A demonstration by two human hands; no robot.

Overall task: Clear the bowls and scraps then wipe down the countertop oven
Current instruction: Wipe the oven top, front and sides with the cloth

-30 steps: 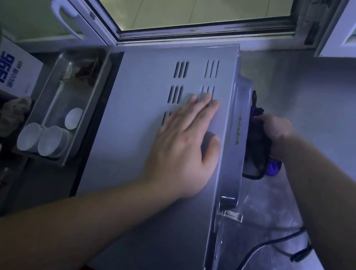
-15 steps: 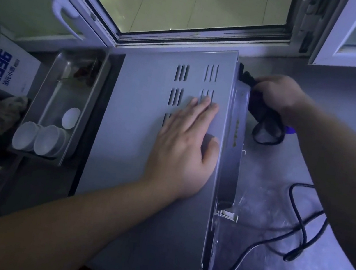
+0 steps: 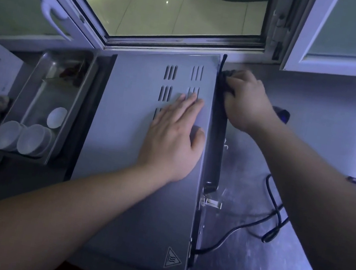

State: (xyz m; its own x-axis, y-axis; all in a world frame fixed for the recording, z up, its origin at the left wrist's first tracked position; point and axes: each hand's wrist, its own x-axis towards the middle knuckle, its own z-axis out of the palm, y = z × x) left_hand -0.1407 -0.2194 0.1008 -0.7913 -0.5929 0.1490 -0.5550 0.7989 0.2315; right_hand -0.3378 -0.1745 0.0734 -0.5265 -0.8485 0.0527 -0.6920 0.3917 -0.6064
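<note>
The right hand [image 3: 247, 99], fingers bunched on a dark cloth [image 3: 227, 74], sits at the far end of the oven [image 3: 122, 148]'s side, whose length runs back toward the wrist, while the left hand [image 3: 175, 139] lies flat on top.

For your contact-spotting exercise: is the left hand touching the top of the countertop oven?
Touching. The head view shows the left hand lying flat, palm down, on the countertop oven, no gap visible.

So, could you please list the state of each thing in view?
left hand: flat on the oven top
right hand: grips the cloth
cloth: pressed to the oven's side
oven: plugged lead attached
bowls: lying in the metal tray
window: open
</note>
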